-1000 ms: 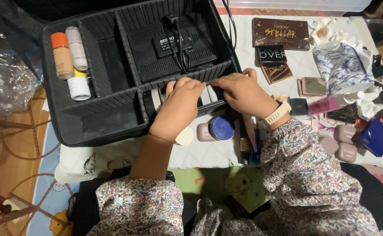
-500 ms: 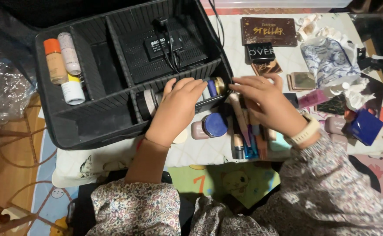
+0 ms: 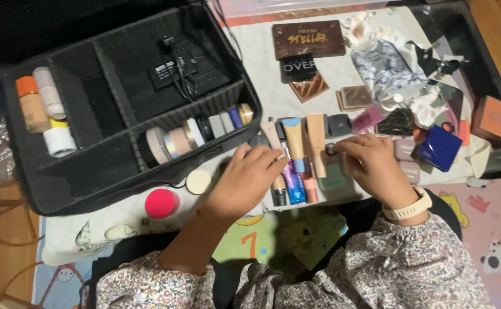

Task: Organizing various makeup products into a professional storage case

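Both hands have left the organizer case point(image 3: 119, 171). Left hand point(image 3: 245, 183), fingers curled, rests on tubes point(image 3: 296, 154), approx. five side by side. Right hand point(image 3: 373, 166) pinches a small dark cap point(image 3: 330, 149) beside them.

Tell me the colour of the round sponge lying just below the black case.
Bright pink. The sponge shows best in the head view, lying left of the left hand.

Tubes point(image 3: 297, 150) lie between the fingers point(image 3: 273, 155) of both hands. Left of them stands the case point(image 3: 79, 177); jars point(image 3: 193, 130) line its near compartment. Palettes point(image 3: 309, 39) lie beyond.
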